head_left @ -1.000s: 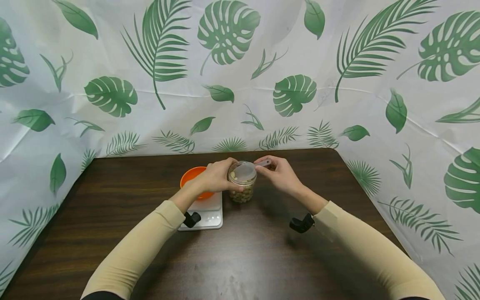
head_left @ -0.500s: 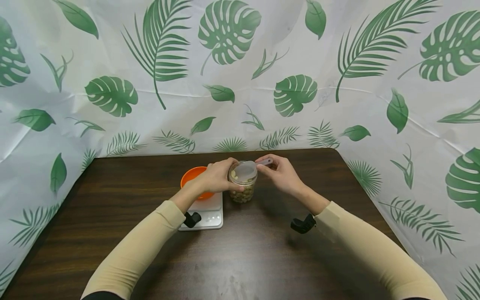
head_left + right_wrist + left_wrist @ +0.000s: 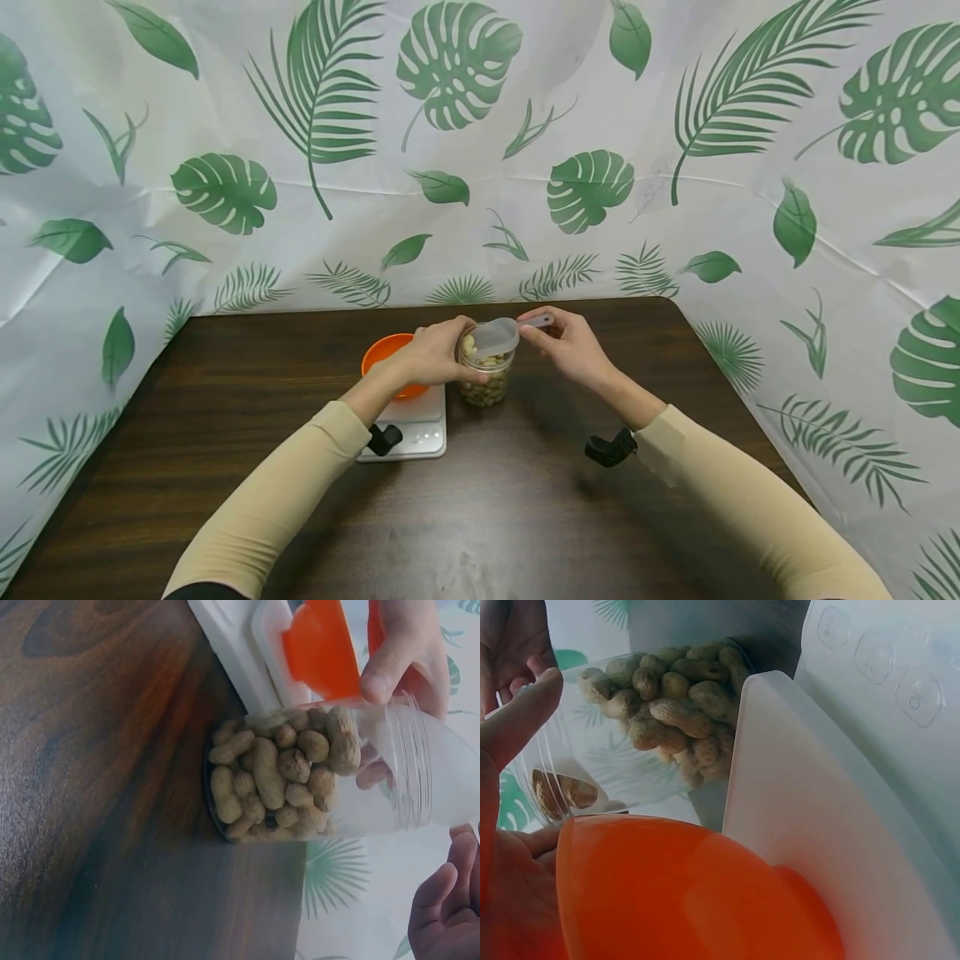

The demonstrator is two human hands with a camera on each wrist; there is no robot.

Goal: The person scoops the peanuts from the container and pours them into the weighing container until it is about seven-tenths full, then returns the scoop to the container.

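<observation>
A clear jar (image 3: 483, 390) part-filled with unshelled peanuts (image 3: 270, 776) stands on the table. My left hand (image 3: 429, 354) grips it near the rim, thumb on the near side. With my right hand (image 3: 572, 348) I pinch the handle of a translucent scoop (image 3: 497, 337), whose bowl tilts over the jar's mouth. One or two peanuts (image 3: 564, 792) show near the mouth in the left wrist view; whether they lie in the scoop I cannot tell. An orange bowl (image 3: 384, 348), partly hidden behind my left hand and wrist, sits on a white kitchen scale (image 3: 422, 442).
The scale stands close to the jar's left side, its buttons (image 3: 919, 697) facing the near edge. A dark wooden table (image 3: 487, 517) spreads around these things. Behind it hangs a white leaf-patterned sheet (image 3: 480, 192).
The scoop has risen out of the jar's mouth and tilted, as my right hand moved slightly right. My left hand and the jar have stayed in place.
</observation>
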